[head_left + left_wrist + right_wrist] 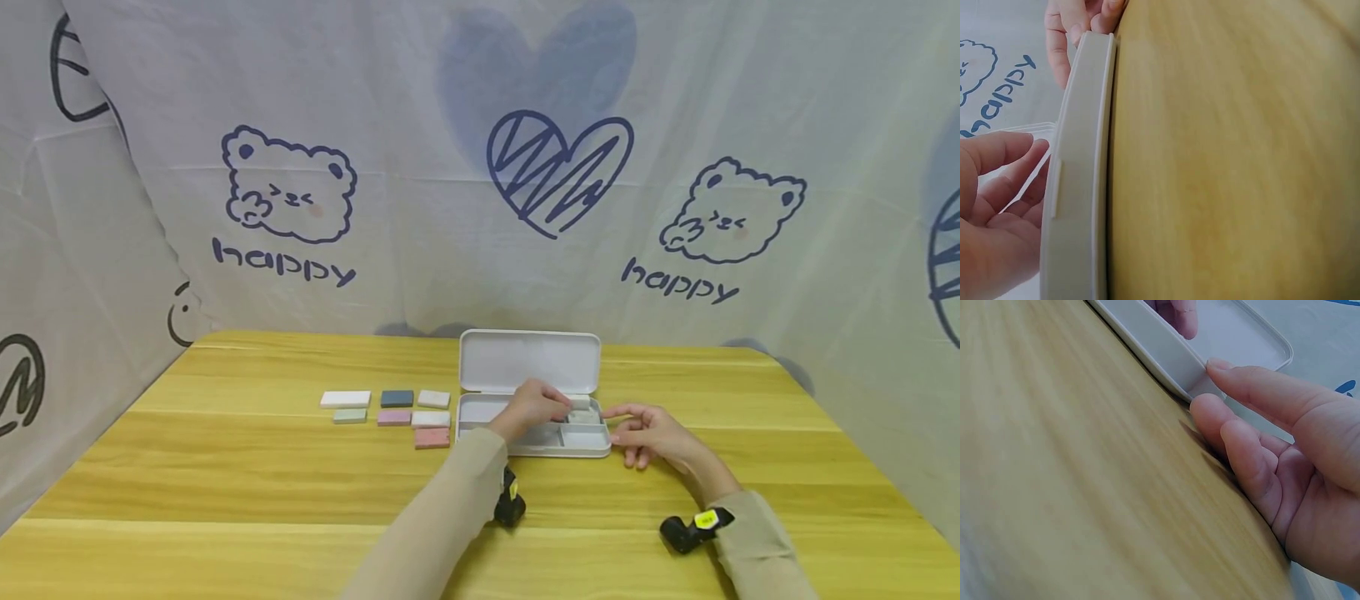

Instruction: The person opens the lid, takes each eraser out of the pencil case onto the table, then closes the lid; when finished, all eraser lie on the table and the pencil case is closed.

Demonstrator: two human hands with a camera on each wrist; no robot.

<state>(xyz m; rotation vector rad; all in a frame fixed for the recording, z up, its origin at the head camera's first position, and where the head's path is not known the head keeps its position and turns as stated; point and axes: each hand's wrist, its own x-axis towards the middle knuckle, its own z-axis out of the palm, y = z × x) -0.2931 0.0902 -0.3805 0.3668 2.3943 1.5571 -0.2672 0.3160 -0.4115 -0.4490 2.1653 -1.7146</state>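
A white hinged case (529,360) lies with its lid raised and its divided tray facing me. My left hand (534,408) reaches into the tray, its fingertips beside a pale speckled block (583,417) in the back right compartment. Another whitish block (579,402) sits just behind that one. In the left wrist view the front wall of the case (1075,162) hides my left fingertips, so a grip on a block cannot be made out. My right hand (660,437) touches the right end of the case with thumb and fingertips, the other fingers (1244,450) loosely bent near the table.
Left of the case lie several small rectangular blocks: white (346,400), dark blue (397,398), green-grey (349,416), purple-pink (394,417) and pink (432,438) among them. The wooden table (247,492) ends at a printed curtain (420,250) behind.
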